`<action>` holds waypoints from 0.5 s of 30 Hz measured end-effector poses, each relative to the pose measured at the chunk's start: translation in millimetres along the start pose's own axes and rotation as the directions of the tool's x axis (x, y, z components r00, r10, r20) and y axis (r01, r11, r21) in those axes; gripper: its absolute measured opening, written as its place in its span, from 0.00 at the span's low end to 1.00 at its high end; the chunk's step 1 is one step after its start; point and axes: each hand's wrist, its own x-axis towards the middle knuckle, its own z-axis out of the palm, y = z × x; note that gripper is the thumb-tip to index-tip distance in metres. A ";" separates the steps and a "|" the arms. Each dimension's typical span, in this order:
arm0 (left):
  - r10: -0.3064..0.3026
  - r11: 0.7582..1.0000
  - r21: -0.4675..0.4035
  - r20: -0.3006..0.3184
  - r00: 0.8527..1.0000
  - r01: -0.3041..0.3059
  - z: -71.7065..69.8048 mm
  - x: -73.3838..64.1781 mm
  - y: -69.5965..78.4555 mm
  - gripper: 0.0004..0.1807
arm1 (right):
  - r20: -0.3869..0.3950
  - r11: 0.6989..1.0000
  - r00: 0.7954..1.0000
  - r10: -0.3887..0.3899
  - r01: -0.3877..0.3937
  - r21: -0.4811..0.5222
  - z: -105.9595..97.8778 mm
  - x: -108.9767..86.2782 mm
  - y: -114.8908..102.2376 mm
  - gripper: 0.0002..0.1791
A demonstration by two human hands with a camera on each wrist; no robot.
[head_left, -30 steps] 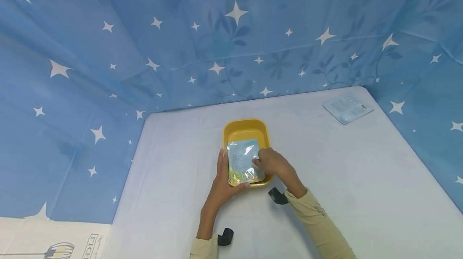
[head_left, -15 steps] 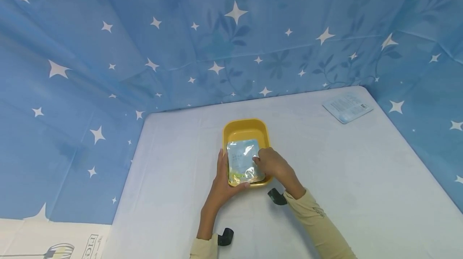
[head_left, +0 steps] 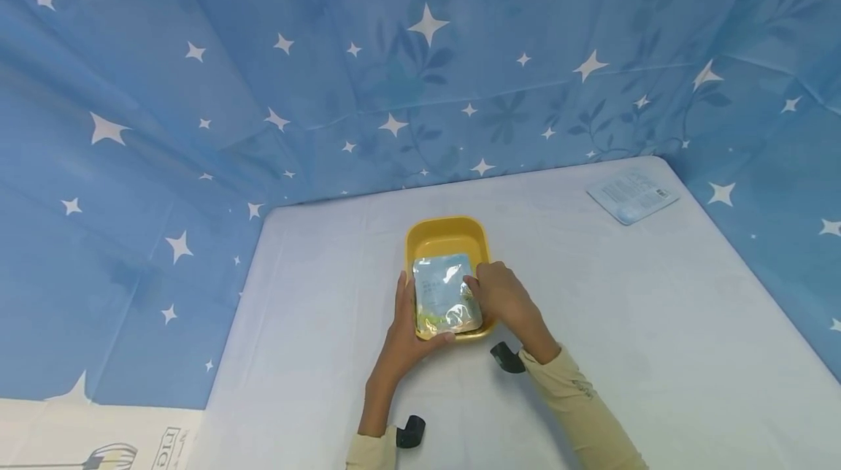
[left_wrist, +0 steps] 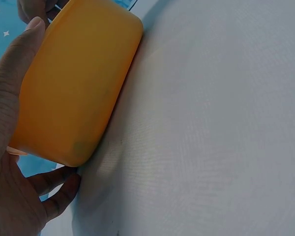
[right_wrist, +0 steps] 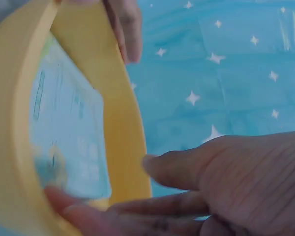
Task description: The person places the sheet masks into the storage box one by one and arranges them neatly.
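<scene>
A yellow plastic tub (head_left: 447, 229) stands on the white table, with a flat, shiny light-blue packet (head_left: 440, 287) lying inside its near part. My left hand (head_left: 401, 342) holds the tub's near-left corner. Its fingers lie along the left side, and the thumb (left_wrist: 27, 42) reaches over the near rim. At the tub's right side, my right hand (head_left: 506, 302) reaches over the rim to the packet's right edge. In the right wrist view the fingers (right_wrist: 83, 216) touch the packet's edge, blurred, while the thumb (right_wrist: 172, 169) stands apart from them near the other rim.
A second light-blue packet (head_left: 631, 196) lies flat at the table's far right corner. Star-printed blue cloth (head_left: 394, 76) hangs behind and to the sides. Black wrist mounts (head_left: 411, 432) stick out at both sleeves.
My right hand has shifted slightly up and right, uncovering a bit more of the packet's printed right side. The left hand, tub and far packet stay put.
</scene>
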 end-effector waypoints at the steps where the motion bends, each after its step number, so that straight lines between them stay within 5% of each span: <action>1: 0.000 1.000 0.000 0.000 1.000 0.000 -0.2 -0.1 0.2 0.67 | -0.005 1.000 1.000 0.004 -0.004 0.030 -1.0 0.6 2.3 0.16; 10: -0.001 1.000 -0.011 0.002 1.000 0.001 -0.8 0.2 -0.5 0.67 | -0.034 0.984 0.998 -0.053 0.058 0.169 -6.7 6.6 23.3 0.16; 15: 0.000 1.000 -0.018 0.004 1.000 0.000 0.3 0.2 -0.3 0.68 | -0.076 0.975 0.997 -0.014 0.030 0.222 -13.7 13.3 43.0 0.15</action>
